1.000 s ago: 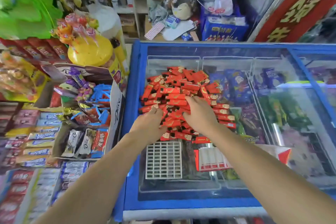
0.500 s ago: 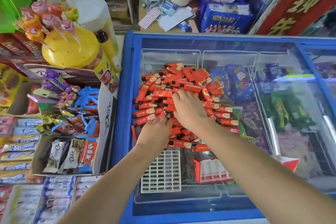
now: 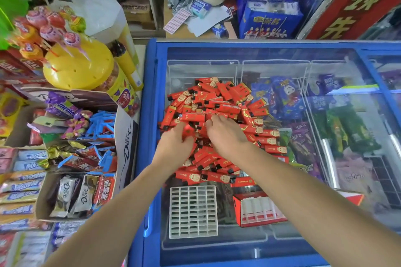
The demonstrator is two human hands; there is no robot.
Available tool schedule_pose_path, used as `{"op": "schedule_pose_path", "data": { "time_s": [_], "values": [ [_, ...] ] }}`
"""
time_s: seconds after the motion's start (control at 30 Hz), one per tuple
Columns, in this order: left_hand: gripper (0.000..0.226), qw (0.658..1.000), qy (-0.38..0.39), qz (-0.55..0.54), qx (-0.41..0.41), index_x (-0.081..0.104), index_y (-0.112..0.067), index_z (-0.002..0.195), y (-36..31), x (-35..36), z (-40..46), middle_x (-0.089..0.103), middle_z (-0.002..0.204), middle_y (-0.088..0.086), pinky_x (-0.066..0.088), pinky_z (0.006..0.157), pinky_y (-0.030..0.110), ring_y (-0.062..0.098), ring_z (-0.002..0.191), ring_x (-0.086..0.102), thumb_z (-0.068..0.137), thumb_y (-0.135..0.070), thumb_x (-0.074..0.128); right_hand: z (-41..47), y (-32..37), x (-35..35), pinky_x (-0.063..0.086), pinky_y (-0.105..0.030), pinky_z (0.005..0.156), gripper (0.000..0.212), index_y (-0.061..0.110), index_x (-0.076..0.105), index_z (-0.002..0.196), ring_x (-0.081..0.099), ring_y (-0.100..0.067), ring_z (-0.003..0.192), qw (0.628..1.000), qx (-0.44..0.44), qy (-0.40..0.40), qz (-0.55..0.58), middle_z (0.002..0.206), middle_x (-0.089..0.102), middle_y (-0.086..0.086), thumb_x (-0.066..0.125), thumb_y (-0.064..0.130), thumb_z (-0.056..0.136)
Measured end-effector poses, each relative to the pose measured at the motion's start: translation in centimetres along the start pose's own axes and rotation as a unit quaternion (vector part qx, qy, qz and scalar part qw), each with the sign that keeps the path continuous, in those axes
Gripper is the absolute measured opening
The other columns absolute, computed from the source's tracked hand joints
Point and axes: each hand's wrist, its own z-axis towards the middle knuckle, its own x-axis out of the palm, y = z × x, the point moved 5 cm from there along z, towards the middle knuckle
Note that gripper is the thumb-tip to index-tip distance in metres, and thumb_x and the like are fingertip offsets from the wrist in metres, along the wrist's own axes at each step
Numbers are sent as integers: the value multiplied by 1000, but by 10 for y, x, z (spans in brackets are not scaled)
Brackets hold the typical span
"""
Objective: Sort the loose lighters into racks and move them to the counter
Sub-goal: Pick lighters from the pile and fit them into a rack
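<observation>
head view: one camera, looking down on a blue chest freezer (image 3: 152, 115) with a sliding glass lid
lighters (image 3: 219, 102): loose heap of red lighters on the glass lid, left-centre; lying crosswise in all directions, overlapping
left hand (image 3: 175, 147): palm down on the near-left side of the heap; fingers blurred, curled into the lighters, one red lighter seems to be between them; grip not clear, cannot tell whether it holds it
right hand (image 3: 227, 134): palm down on the middle of the heap, just beside the left hand; fingers bent loosely and spread over the lighters, tips touching them; no lighter visibly pinched
white rack (image 3: 193, 212): white plastic grid flat on the glass, near side of the heap, just below the left forearm; cells look unfilled
red box (image 3: 258, 210): open red carton with white dividers, right of the white rack, touching the glass; near edge of the heap is close to it
snack boxes (image 3: 86, 158): cardboard displays of chocolate and sweets left of the freezer
lollipop tub (image 3: 80, 69): yellow, behind the snack boxes, lollipops stuck in the top
</observation>
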Motion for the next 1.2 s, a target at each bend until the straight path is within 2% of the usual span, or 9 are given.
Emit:
{"op": "schedule_pose_path", "data": {
  "time_s": [0.2,0.3,0.4,0.53,0.6,0.7,0.87,0.93,1.2],
  "values": [
    [43,997,-69,27,-19,42,-11,70,-4,-22,37,47,67,4,35,53,31,19,57,43,104,-32,60,-10,-15,1,50,-38,88,38,2,53,128,57,-33,111,995,43,9,88,125,54,-20,55,-8,91],
    [15,989,-49,131,42,56,-10,113,-10,-18,50,52,109,9,47,66,38,24,76,55,107,-23,53,-17,-20,7,53,-37,90,44,2,50,135,57,-30,113,995,35,-8,95,128,54,-18,55,-7,92],
    [49,971,18,227,74,44,-21,150,-13,-8,58,37,143,14,57,73,41,27,87,62,104,-16,56,-22,-19,13,50,-37,98,47,2,46,142,54,-30,121,996,20,-30,84,132,53,-17,55,-1,96],
    [63,933,35,343,100,41,-23,154,-15,1,68,37,152,9,58,71,40,28,96,66,97,-16,65,-20,-22,16,46,-36,101,38,3,47,139,52,-29,121,986,47,-29,157,131,54,-14,49,2,101],
    [57,922,22,368,118,46,-24,146,-17,3,72,43,147,8,60,68,43,28,90,68,94,-13,67,-22,-29,16,47,-28,79,22,5,48,127,56,-26,100,961,89,-11,261,112,56,-10,45,6,105],
    [50,904,6,402,146,50,-25,139,-26,7,74,51,142,9,57,62,40,30,84,68,94,-12,67,-29,-42,18,45,-30,60,10,8,46,116,61,-25,78,849,174,32,498,93,59,-9,44,14,108],
    [39,868,-2,458,191,54,-24,131,-30,4,76,62,116,5,48,65,36,29,94,66,95,-23,67,-35,-56,20,59,-45,88,23,9,55,120,69,-27,89,530,267,0,805,98,68,-14,47,0,101],
    [30,865,-6,453,215,57,-22,120,-29,2,76,65,102,2,45,66,34,27,94,64,93,-29,67,-35,-61,22,58,-47,88,21,7,56,112,65,-25,80,468,260,-18,844,90,64,-13,51,0,94],
    [14,975,31,159,152,56,-17,83,-31,0,73,57,65,0,36,49,29,17,52,49,92,-19,67,-27,-81,21,47,-36,64,20,17,55,82,49,-18,54,697,311,-65,643,57,46,4,69,29,89]
  ]
}}
